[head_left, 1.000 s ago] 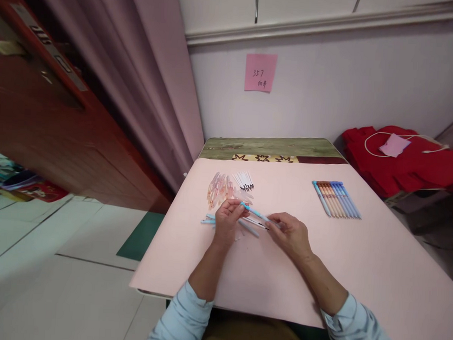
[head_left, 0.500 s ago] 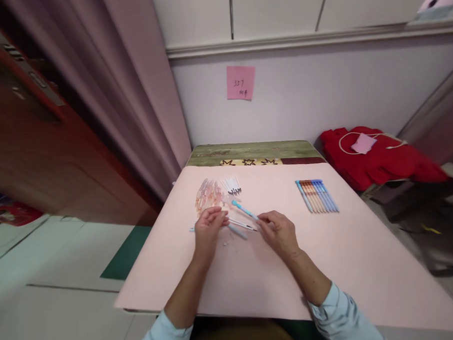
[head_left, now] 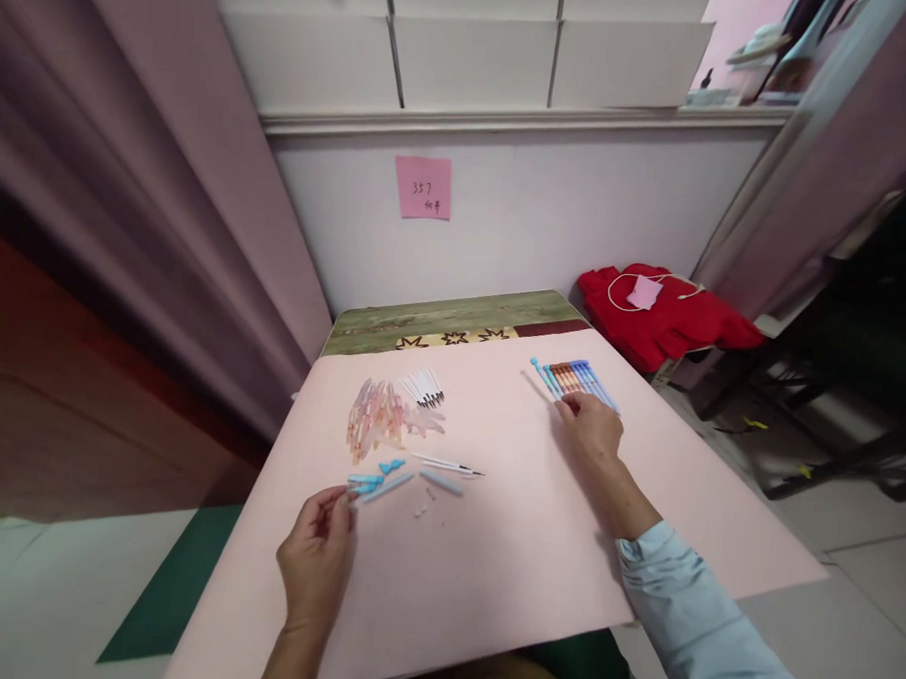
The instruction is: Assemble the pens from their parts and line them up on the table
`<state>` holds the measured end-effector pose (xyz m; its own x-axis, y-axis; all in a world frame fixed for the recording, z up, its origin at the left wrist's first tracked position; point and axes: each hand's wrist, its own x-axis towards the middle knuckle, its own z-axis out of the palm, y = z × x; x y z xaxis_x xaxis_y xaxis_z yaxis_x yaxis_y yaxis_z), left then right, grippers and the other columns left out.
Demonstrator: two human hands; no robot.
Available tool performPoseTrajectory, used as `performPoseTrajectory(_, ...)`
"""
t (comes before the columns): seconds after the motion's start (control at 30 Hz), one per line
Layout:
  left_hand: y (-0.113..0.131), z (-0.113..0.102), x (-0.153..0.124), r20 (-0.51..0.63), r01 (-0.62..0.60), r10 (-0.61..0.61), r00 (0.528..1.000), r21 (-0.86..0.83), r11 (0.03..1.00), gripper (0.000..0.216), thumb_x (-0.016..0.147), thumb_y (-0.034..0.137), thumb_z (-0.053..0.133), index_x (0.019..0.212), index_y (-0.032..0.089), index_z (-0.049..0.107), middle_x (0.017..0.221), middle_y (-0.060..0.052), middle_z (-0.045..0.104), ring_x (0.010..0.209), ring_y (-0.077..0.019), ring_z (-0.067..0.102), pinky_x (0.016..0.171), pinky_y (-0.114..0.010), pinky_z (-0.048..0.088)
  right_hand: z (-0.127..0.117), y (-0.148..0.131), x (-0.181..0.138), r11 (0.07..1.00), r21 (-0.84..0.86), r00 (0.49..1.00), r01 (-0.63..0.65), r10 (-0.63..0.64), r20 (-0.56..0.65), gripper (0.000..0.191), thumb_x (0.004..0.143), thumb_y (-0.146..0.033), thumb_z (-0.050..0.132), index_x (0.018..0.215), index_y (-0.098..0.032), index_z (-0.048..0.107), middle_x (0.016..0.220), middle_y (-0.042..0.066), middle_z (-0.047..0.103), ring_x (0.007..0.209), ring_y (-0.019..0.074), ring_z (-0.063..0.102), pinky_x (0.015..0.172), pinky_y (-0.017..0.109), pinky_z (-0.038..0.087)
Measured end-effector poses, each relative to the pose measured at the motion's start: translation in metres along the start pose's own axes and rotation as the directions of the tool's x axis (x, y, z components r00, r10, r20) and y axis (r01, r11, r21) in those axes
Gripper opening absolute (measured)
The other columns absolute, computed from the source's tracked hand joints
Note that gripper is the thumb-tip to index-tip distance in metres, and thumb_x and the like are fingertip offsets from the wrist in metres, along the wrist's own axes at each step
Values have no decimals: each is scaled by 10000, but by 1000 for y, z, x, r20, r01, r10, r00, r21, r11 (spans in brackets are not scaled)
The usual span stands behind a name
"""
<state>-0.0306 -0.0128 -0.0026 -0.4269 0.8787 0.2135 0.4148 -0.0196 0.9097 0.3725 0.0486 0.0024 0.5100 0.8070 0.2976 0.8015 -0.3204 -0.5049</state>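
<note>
My right hand (head_left: pixel 590 428) pinches a light-blue pen (head_left: pixel 544 378) by its lower end, close against the left side of a row of finished pens (head_left: pixel 580 377) with blue and brown tops. At the near left, my left hand (head_left: pixel 316 544) has its fingers curled, the tips at a blue pen part (head_left: pixel 364 482). Beside it lie a small blue piece (head_left: pixel 391 466) and pale-blue pen barrels (head_left: pixel 441 481). White refills (head_left: pixel 447 465) with dark tips rest just behind the barrels. Tiny loose bits (head_left: pixel 419 512) lie in front.
Behind the left hand is a pile of clear pinkish pen barrels (head_left: pixel 375 416), with a bundle of white refills (head_left: pixel 422 386) next to it. A pink sheet (head_left: pixel 518 563) covers the table. Beyond the far right edge lies red cloth (head_left: pixel 649 323) with a white cable.
My right hand has carried the light-blue pen rightward to the row. My left hand has moved left and nearer me, down to the blue parts. The view has turned right.
</note>
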Motion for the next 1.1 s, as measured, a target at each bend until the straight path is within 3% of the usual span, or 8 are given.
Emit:
performPoseTrajectory(0.2,-5,0,6,99,-10,5,995,56,998,341,773,489,646,957,205,686,884,-34,749,769,-195,698,770,-297,563,11,1,5,989,-129,997,-68,70,12,247,852,-361,562,949,-253,763,859,94,743,713,228,644,597,310,369)
performPoseTrajectory(0.53,-2,-2,8,133,102,-96,986,-38,994,411,732,528,681,953,182,684,843,-40,745,738,-198,689,714,-294,578,18,-10,9,970,-243,1000,-22,24,5,270,895,-345,528,965,-221,758,937,121,733,743,232,655,618,316,380)
performPoseTrajectory(0.73,-9,-1,9,134,76,-70,989,-47,996,392,742,502,687,965,180,688,827,-31,737,729,-180,678,707,-273,565,17,-14,9,951,-309,1000,-18,23,14,249,905,-314,530,966,-215,751,959,103,723,808,224,650,667,302,384)
performPoseTrajectory(0.97,-8,4,4,123,26,-15,992,-82,996,296,779,446,679,909,180,685,769,-28,713,670,-158,645,638,-252,529,18,1,8,957,-289,996,34,-57,-73,250,889,-299,526,927,-201,753,912,94,726,765,222,634,612,300,332)
performPoseTrajectory(1.1,-12,6,2,128,23,-7,992,-129,991,267,790,421,670,904,180,682,753,-34,701,656,-150,626,637,-258,524,14,0,4,982,-99,975,159,-172,-140,266,863,-387,564,891,-192,743,894,82,725,785,224,620,628,298,338)
